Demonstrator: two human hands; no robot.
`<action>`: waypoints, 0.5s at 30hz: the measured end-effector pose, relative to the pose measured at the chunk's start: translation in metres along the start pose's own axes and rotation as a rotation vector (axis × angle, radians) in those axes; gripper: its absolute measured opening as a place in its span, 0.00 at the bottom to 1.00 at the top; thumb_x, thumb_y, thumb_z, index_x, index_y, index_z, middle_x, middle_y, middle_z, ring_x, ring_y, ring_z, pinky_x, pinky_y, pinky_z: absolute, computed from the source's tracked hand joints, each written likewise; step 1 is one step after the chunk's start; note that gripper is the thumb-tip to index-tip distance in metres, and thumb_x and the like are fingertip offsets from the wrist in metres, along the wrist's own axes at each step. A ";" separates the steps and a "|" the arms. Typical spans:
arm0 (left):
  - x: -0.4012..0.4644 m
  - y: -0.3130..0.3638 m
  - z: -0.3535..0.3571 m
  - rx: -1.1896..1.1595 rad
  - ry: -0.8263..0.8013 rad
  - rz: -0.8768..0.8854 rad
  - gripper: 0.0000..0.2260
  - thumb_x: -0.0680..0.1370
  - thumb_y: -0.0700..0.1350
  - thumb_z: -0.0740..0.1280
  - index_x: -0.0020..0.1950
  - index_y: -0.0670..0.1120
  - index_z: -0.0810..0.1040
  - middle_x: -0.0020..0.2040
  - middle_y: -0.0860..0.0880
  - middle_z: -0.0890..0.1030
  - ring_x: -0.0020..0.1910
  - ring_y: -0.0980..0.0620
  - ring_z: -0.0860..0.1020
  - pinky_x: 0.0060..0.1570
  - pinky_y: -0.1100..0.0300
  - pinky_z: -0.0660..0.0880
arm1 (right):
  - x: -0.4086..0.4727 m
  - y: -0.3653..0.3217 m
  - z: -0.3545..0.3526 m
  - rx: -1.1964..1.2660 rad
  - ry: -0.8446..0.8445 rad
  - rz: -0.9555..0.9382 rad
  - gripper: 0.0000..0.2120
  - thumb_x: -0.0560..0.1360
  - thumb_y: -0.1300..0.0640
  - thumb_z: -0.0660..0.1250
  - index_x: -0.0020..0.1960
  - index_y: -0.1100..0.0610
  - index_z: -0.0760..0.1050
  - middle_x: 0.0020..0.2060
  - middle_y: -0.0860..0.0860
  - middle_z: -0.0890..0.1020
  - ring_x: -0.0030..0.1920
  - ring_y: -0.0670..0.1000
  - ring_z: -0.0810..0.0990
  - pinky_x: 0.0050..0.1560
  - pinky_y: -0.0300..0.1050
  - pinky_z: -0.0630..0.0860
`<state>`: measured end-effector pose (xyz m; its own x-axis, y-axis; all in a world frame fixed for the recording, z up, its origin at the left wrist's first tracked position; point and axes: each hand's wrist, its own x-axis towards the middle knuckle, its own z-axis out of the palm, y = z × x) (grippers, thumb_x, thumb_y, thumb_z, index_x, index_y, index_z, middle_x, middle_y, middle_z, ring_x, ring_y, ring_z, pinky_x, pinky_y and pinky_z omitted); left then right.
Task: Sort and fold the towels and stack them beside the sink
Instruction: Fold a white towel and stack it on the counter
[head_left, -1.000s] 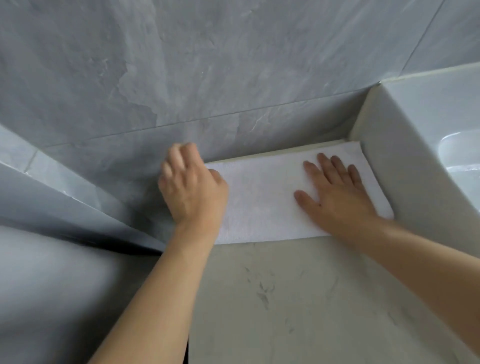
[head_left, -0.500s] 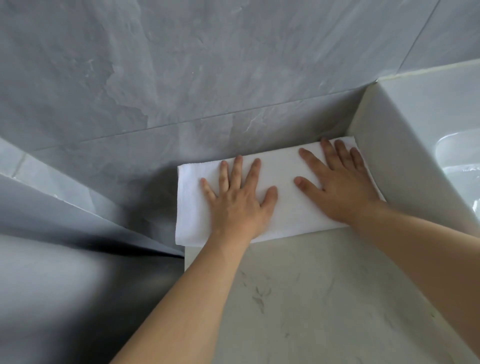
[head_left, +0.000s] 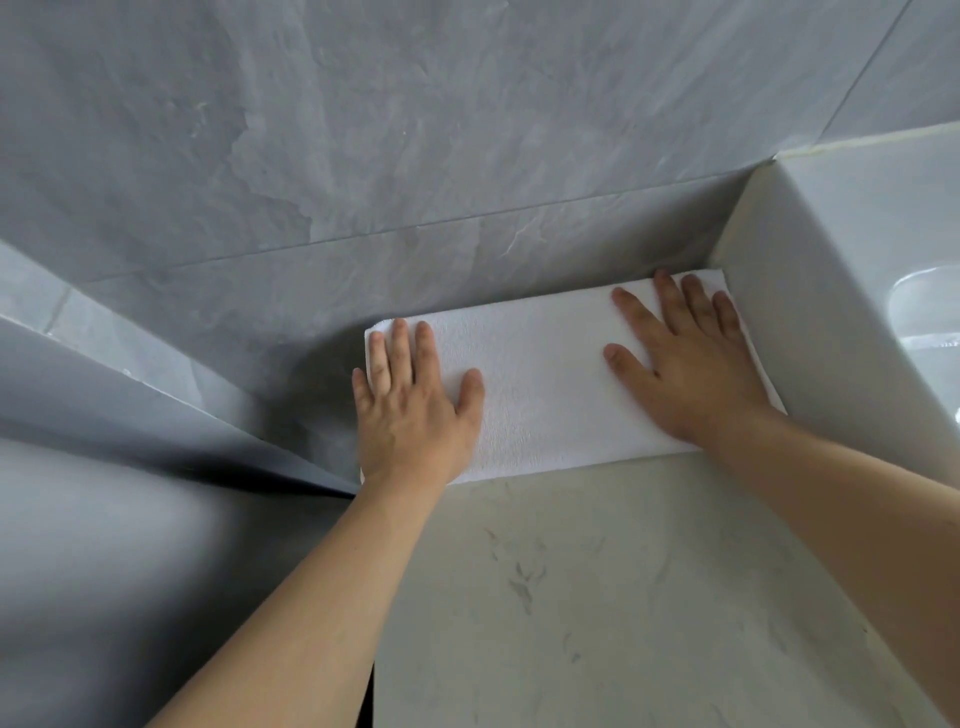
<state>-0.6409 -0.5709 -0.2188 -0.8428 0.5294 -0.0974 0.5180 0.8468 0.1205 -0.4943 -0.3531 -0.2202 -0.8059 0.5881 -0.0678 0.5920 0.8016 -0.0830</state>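
Note:
A white folded towel lies flat on the pale marbled countertop, pushed into the back corner between the grey tiled wall and the side of the white sink. My left hand lies flat on the towel's left end, fingers straight and spread, the little finger hanging just off the edge. My right hand presses flat on the right end, fingertips near the wall, close to the sink's side.
The grey stone-look wall rises straight behind the towel. The counter ends at the towel's left edge, with a grey ledge and a dark gap beyond it. The sink basin shows at the far right.
My left hand was lifted with curled fingers over the left end, then came down flat on the towel's middle and slid to its left end. The right hand stayed flat.

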 end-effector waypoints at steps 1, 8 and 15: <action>0.000 0.001 -0.001 0.003 -0.002 -0.002 0.34 0.79 0.63 0.43 0.81 0.49 0.41 0.81 0.49 0.39 0.79 0.48 0.35 0.77 0.46 0.39 | 0.001 0.000 0.000 0.003 0.002 0.001 0.37 0.73 0.32 0.35 0.80 0.42 0.44 0.80 0.53 0.43 0.79 0.56 0.42 0.77 0.54 0.37; -0.016 0.015 -0.021 0.295 -0.041 0.028 0.33 0.81 0.62 0.39 0.81 0.44 0.43 0.82 0.46 0.43 0.80 0.45 0.38 0.76 0.43 0.34 | -0.055 -0.014 -0.019 0.245 0.073 -0.053 0.34 0.77 0.43 0.42 0.77 0.60 0.58 0.78 0.57 0.57 0.78 0.58 0.55 0.77 0.52 0.45; -0.133 0.039 -0.036 -0.004 -0.067 0.269 0.37 0.77 0.61 0.36 0.81 0.43 0.51 0.81 0.46 0.53 0.80 0.44 0.46 0.78 0.48 0.41 | -0.174 -0.021 -0.047 0.314 -0.131 -0.088 0.36 0.75 0.42 0.42 0.77 0.60 0.59 0.77 0.56 0.60 0.77 0.55 0.57 0.76 0.46 0.46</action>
<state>-0.5144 -0.6101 -0.1654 -0.6636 0.7372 -0.1269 0.7209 0.6756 0.1545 -0.3672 -0.4672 -0.1605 -0.8587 0.4830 -0.1716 0.5091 0.7649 -0.3946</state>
